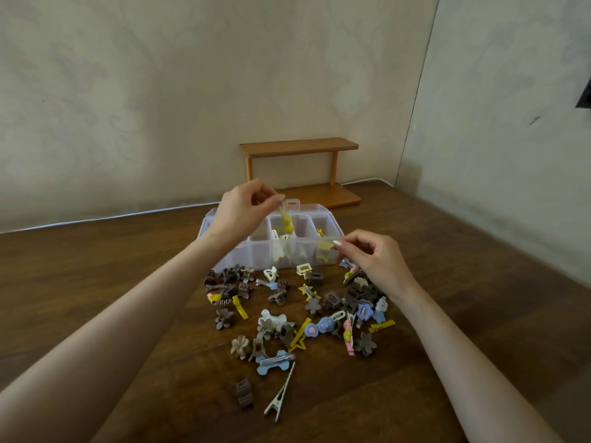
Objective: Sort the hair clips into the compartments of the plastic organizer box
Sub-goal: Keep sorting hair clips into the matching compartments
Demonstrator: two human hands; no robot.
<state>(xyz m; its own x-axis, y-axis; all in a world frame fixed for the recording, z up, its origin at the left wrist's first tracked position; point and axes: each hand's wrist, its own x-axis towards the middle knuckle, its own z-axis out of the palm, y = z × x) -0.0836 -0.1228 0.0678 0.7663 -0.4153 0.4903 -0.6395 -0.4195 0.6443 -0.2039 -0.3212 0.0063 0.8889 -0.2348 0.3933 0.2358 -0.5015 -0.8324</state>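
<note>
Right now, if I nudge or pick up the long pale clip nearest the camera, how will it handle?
The long pale clip looks thin and rigid, so probably stiff and light. It lies on the smooth wooden table, so a push would likely slide or pivot it, not roll it.

Organizer box [260, 255] left end behind left hand [241, 209], dark object [584, 97] edge-cropped

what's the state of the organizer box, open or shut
Open. The organizer box has its compartments exposed from above, with clips lying inside, and the left hand holds a yellow clip over one.
</note>
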